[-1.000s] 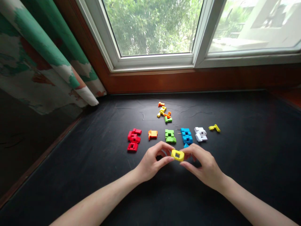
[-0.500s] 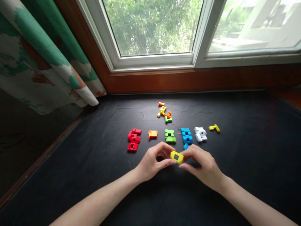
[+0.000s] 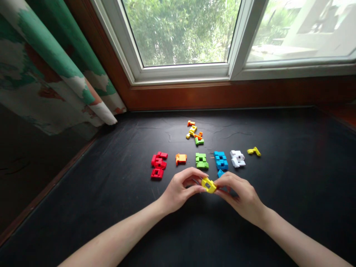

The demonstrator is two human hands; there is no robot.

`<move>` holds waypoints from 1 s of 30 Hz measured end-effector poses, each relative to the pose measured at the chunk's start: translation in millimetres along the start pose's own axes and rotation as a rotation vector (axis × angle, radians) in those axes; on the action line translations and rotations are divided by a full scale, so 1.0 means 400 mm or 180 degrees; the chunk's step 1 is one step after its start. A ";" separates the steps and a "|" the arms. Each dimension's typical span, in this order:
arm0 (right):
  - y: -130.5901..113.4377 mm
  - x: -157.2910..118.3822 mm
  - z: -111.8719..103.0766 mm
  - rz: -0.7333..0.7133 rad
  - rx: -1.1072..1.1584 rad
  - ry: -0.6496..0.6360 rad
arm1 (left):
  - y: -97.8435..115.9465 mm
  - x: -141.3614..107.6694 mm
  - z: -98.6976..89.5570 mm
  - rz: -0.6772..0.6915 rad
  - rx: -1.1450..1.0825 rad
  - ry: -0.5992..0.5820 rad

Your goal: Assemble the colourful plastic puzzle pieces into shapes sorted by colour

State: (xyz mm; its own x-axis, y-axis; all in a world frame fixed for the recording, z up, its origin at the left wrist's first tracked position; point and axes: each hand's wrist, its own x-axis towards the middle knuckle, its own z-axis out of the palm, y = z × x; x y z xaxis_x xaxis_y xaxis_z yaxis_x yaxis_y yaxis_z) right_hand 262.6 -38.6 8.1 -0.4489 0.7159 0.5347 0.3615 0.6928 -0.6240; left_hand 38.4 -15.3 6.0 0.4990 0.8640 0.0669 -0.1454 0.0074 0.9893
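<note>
Between my two hands is a yellow plastic block (image 3: pixel 210 188) with a square hole through its middle, held above the black table. My left hand (image 3: pixel 185 188) pinches its left side between thumb and fingers. On its right side, the thumb and fingertips of my right hand (image 3: pixel 238 193) are closed on it. Just beyond my right fingers lies a small blue piece (image 3: pixel 220 173), partly hidden by them. Blue blocks (image 3: pixel 221 161) and green blocks (image 3: pixel 201 161) lie a little farther off.
Red blocks (image 3: pixel 158 165) and an orange piece (image 3: pixel 181 159) lie to the left; white blocks (image 3: pixel 237 158) and a yellow piece (image 3: pixel 254 151) to the right. Farther back sits a loose group with a green piece (image 3: pixel 199 141). A curtain (image 3: pixel 91 92) hangs at left, below the window (image 3: pixel 180 70).
The yellow block has turned in my fingers, so its hole now shows more openly. My left thumb has shifted slightly left. The pieces on the table have stayed put.
</note>
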 end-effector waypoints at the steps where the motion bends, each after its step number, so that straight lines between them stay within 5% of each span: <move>1: 0.001 -0.001 0.001 0.0015 -0.0014 -0.0004 | 0.000 0.000 0.000 -0.0003 -0.0024 0.0013; 30: -0.010 0.007 0.005 0.0219 -0.0372 -0.0089 | 0.013 -0.003 0.001 -0.0229 0.0116 0.0025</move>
State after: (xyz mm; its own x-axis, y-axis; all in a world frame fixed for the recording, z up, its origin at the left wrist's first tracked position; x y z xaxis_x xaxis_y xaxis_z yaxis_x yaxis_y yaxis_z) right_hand 258.2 -39.5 10.8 -0.4418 0.7605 0.4759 0.4843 0.6487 -0.5871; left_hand 37.4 -16.6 11.1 0.5003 0.8659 -0.0055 -0.0782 0.0514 0.9956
